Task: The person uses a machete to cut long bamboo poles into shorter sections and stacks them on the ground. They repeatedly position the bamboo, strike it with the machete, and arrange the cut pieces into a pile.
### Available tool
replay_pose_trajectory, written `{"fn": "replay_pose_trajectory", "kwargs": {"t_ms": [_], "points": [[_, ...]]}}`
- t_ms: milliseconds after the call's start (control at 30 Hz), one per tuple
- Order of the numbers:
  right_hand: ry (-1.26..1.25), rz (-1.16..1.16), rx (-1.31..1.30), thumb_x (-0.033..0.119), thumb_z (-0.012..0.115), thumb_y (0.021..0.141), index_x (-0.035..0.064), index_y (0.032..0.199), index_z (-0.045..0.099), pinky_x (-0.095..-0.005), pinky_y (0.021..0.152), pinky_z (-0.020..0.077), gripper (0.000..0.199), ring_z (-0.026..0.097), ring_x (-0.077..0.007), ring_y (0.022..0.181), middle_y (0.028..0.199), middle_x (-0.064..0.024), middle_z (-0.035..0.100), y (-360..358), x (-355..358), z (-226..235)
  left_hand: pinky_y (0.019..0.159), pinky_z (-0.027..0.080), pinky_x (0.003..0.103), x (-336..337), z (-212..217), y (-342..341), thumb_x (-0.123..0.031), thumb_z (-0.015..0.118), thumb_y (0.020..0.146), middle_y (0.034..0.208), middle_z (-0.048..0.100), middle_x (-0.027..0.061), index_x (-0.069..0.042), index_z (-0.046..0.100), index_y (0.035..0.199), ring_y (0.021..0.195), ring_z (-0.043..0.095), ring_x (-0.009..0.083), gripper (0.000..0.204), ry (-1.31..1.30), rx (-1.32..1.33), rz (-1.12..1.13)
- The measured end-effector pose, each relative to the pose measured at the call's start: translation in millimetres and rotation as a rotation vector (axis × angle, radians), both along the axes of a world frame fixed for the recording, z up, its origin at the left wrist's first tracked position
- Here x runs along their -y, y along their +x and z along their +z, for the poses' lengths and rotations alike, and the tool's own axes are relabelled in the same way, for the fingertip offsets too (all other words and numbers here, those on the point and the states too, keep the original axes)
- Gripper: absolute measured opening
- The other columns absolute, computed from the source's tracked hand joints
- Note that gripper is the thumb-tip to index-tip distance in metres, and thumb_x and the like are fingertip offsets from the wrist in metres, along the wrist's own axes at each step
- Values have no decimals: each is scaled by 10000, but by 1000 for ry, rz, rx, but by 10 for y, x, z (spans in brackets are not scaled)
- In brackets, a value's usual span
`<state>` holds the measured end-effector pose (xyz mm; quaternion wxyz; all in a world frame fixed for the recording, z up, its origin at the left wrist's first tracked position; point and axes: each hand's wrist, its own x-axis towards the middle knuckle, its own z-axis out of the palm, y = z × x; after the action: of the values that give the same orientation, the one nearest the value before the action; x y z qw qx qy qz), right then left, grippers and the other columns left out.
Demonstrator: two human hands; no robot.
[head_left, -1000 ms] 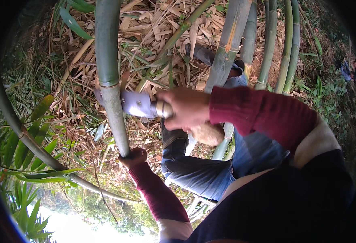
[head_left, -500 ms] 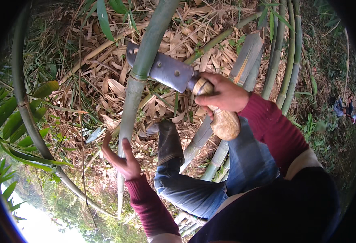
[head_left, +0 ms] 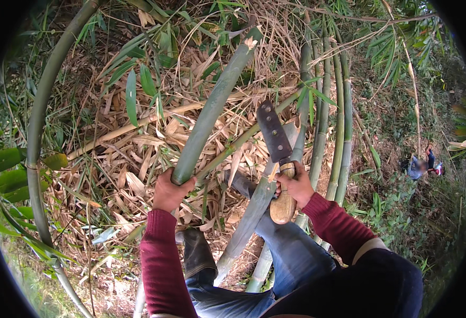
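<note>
My left hand (head_left: 171, 190) is closed round a thick green bamboo pole (head_left: 214, 108), which slants up and away to a cut, splintered far end. In my right hand (head_left: 296, 185) is a machete with a broad dark blade (head_left: 274, 130) pierced by several holes. Its bulbous wooden handle (head_left: 283, 208) shows below my fist, and the blade points up and away, apart from the pole. Just left of my right hand leans another bamboo length (head_left: 249, 222) with a split, pale upper end. Part of the held pole is hidden behind my left hand and sleeve.
Several standing bamboo stems (head_left: 344, 106) rise on the right, and a curved one (head_left: 34, 138) on the left. Dry leaves (head_left: 132, 185) cover the ground round my boot (head_left: 198, 254). Another person (head_left: 417, 167) is far off at the right.
My left hand, open beside the pole before, now grips it. The machete has moved from behind the pole toward the right, its blade swinging upward. My view has shifted, showing the pole's cut far end.
</note>
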<state>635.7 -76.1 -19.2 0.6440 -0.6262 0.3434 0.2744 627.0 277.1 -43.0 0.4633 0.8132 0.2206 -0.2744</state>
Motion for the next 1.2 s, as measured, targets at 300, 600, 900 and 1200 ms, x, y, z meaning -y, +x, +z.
{"fn": "replay_pose_trajectory", "kwargs": {"t_ms": [300,600,900,1200], "points": [[-89,-29,208,17,666,890,49,1122,453,-334,512,527,317,596,-174,583,763,-71,587,217,38,24,714,545,463,-8,89,-483,-402,804,702,902,707,160,-95,604,1144,812,697,357,574,350,215,53],[-14,-23,17,47,666,887,67,1040,483,-344,470,494,240,565,-190,533,718,-64,565,19,-63,140,1027,375,492,-286,404,-1874,-308,747,701,1135,612,139,-114,578,1236,1144,540,355,594,770,71,269],[-46,459,-410,73,627,895,71,1022,516,-400,480,513,169,551,-215,522,698,-72,553,-337,-279,218,1009,399,456,201,1014,-3562,-254,706,744,1192,634,147,-116,559,1267,1115,579,323,561,755,-168,950],[3,1316,-424,2,612,872,25,996,494,-428,453,525,173,575,-240,495,688,-110,569,-349,-965,1009,792,555,377,1632,1173,-4897,-293,743,763,885,714,163,-50,663,1092,826,703,262,417,452,-400,1667]]}}
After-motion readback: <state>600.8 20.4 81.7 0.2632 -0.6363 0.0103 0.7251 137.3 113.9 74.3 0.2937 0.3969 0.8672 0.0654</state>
